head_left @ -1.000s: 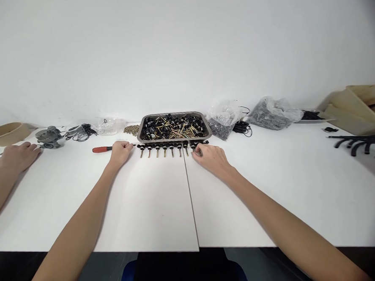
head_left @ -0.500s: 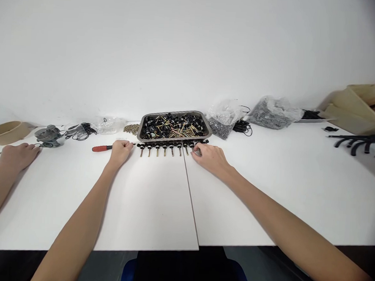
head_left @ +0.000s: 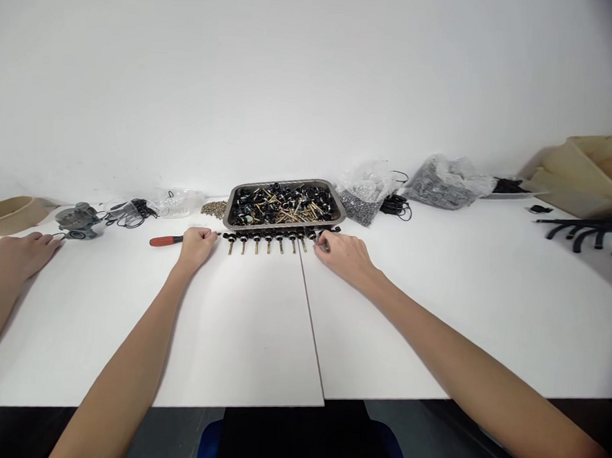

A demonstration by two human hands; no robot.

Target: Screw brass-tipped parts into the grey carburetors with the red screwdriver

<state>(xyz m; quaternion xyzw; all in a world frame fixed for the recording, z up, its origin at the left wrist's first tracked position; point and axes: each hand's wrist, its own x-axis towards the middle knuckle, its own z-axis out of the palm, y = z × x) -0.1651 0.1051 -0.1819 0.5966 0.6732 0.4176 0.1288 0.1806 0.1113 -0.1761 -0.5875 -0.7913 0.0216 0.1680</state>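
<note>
Several black-headed bolts [head_left: 268,242] stand in a row with their brass-coloured shanks toward me, just in front of a metal tray [head_left: 284,228]. My left hand [head_left: 197,248] rests closed at the row's left end; what its fingers hold, if anything, is hidden. Left of that hand lies a red-handled tool [head_left: 164,241], its shaft running toward my fist. At the right end of the row my right hand [head_left: 346,256] has its fingers curled round the last black-headed bolt, mostly covered by them. Black rings and brass-coloured bolts are heaped in the tray.
Behind the row are a pile of small brass pieces [head_left: 214,209], a clear bag of small grey parts [head_left: 364,198] and another grey-filled bag [head_left: 446,186]. Another person's hand [head_left: 24,253] lies at left near a grey metal part [head_left: 78,220]. Black hoses [head_left: 586,229] and a beige bin [head_left: 584,173] are right.
My right hand's fingers have shifted slightly at the row's right end. My left hand keeps its place. The other person's hand at left has moved slightly left.
</note>
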